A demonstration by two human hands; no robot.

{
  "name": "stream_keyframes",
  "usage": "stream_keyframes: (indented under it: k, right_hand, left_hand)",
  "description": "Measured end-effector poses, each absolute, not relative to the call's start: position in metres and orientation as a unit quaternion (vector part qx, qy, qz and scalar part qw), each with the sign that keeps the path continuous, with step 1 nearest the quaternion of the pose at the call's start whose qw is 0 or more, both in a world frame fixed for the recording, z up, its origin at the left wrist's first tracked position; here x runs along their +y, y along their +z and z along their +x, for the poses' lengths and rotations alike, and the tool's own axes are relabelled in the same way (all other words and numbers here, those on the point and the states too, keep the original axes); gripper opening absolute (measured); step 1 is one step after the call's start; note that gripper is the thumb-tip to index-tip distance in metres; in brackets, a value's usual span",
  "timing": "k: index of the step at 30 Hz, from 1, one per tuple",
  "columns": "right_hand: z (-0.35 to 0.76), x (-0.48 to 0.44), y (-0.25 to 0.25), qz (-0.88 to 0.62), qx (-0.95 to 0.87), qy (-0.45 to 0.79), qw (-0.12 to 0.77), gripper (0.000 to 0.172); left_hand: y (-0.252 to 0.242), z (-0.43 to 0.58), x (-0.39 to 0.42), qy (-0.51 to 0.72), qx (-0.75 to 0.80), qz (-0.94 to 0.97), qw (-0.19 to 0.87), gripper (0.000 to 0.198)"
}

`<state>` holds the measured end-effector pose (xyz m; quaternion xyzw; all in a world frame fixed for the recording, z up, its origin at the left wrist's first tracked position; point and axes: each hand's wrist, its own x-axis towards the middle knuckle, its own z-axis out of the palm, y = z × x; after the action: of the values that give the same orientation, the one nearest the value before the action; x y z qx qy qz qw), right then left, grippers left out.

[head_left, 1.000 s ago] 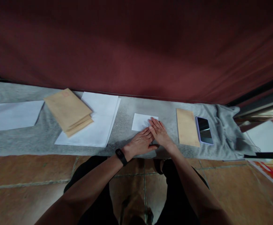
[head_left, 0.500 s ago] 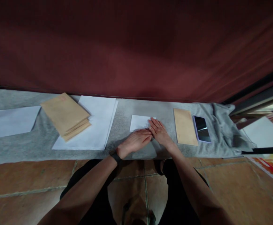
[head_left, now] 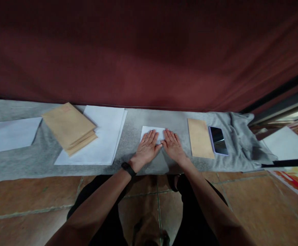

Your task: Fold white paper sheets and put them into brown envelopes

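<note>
A small white sheet of folded paper (head_left: pixel 152 128) lies on the grey cloth in front of me, its lower part hidden by my hands. My left hand (head_left: pixel 147 148) rests flat on its left part, fingers stretched away from me. Flat on the right side of the paper is my right hand (head_left: pixel 173 145), fingers slightly spread. The two thumbs nearly meet at the middle. A brown envelope (head_left: pixel 201 138) lies to the right of my right hand. Left of my hands are larger white sheets (head_left: pixel 102 147), with a stack of brown envelopes (head_left: pixel 68 126) partly on top.
A phone (head_left: pixel 218 140) lies beside the single envelope. Another white sheet (head_left: pixel 10 134) is at the far left of the grey cloth (head_left: pixel 132 136). A dark red curtain-like surface (head_left: pixel 143 75) rises behind. Bunched cloth (head_left: pixel 243 136) covers the right end.
My left hand has turned from lying sideways across the lower edge to pointing forward on the paper's left part. My right hand has straightened, and the hands have moved apart.
</note>
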<state>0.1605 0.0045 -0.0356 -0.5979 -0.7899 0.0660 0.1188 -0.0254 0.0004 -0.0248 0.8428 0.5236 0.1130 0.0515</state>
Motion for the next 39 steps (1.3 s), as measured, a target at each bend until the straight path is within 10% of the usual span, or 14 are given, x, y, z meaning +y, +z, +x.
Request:
stream_keyframes:
  k: [27, 39]
  right_hand:
    - [0.141, 0.016, 0.011, -0.751, -0.636, 0.141, 0.106, 0.035]
    - [0.152, 0.032, 0.017, -0.708, -0.607, 0.261, 0.249, 0.021]
  left_hand:
    - [-0.021, -0.027, 0.006, 0.077, 0.613, 0.786, 0.035, 0.069]
    - [-0.012, -0.02, 0.002, 0.139, 0.558, 0.817, 0.045, 0.057]
